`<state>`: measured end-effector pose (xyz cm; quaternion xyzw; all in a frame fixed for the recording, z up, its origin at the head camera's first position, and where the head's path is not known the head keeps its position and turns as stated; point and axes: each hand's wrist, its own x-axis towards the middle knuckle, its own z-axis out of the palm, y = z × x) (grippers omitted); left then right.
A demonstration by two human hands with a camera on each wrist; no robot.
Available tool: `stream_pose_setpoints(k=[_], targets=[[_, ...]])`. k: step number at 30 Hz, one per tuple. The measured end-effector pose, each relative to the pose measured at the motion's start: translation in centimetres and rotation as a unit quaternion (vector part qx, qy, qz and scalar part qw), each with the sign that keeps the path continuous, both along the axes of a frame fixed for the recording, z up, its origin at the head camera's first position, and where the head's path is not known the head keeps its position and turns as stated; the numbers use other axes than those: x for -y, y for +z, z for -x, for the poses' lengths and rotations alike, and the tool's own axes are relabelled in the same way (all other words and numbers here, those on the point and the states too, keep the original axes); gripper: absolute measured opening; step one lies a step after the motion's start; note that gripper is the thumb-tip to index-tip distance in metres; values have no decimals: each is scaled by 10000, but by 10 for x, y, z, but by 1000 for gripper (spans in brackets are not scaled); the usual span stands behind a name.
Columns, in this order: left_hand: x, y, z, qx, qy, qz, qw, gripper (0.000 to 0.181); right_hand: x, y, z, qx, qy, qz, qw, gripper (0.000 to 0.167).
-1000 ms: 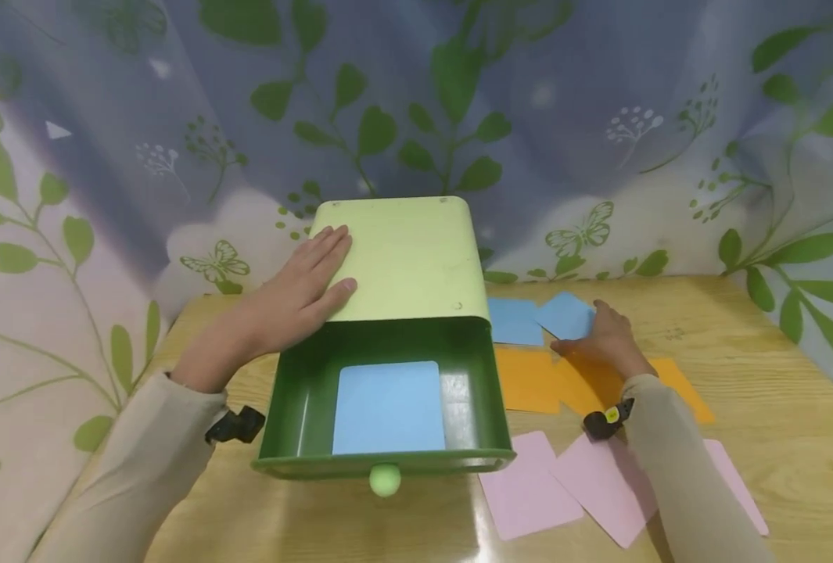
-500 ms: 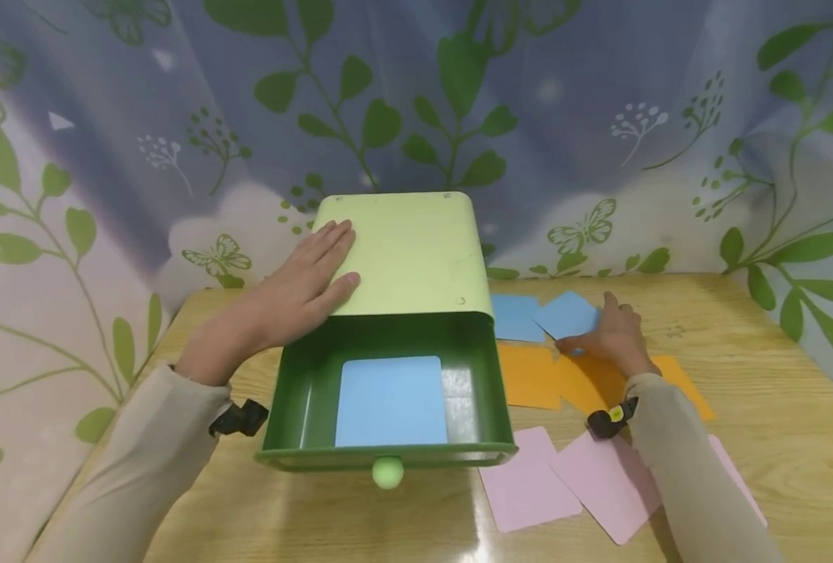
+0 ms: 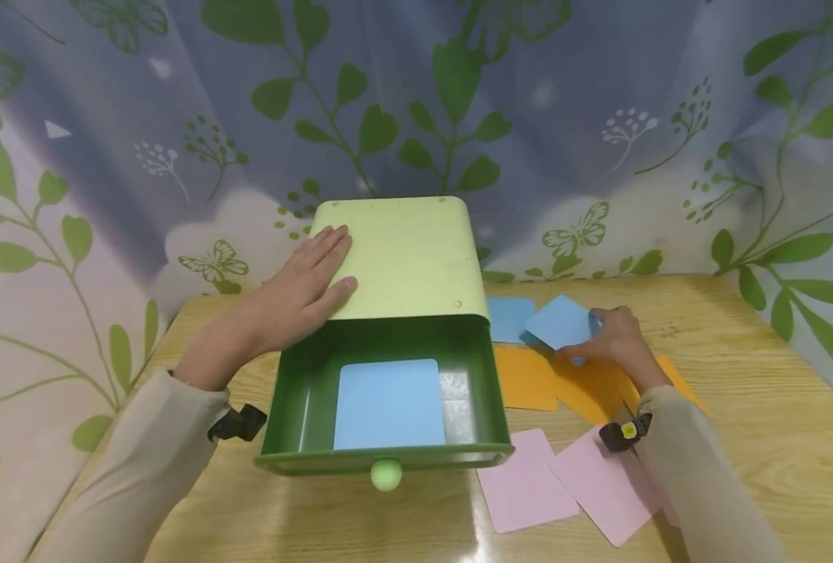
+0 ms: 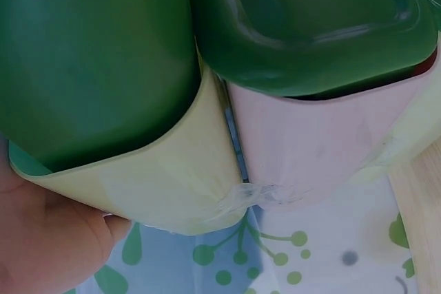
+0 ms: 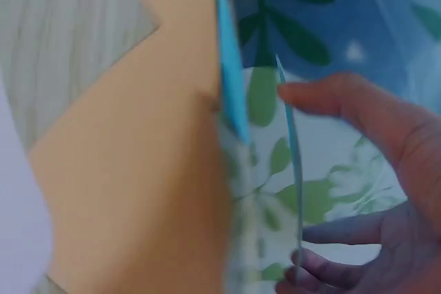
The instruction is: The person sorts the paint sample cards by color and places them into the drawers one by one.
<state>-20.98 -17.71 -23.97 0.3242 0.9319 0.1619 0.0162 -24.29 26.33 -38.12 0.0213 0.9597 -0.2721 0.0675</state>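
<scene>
On top of a pale green drawer box my left hand lies flat, fingers together. Its green drawer is pulled out, with a blue card lying inside. My right hand pinches another blue card by its edge, tilted up above the table. In the right wrist view that card appears edge-on between thumb and fingers. A further blue card lies beside the box, partly behind it. The left wrist view has the left hand at the box's rim.
Orange cards and pink cards lie in rows on the wooden table, right of the box. A pink-cased unit is joined alongside with clear tape. A leaf-patterned cloth hangs behind.
My right hand has raised its blue card off the table and tilted it, shifting slightly. The left hand stays on the box, and the drawer has not moved.
</scene>
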Motion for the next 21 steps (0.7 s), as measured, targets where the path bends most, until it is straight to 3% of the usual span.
stream_pose_setpoints(k=[5,21], targets=[[-1,0,0,8,-5,81,10000,68,6,16,-17,-194,325,-46,9993,106],[0,0,0,-12,15,-7,10000,69,32,65,-69,-1047,743,-89,9917,98]])
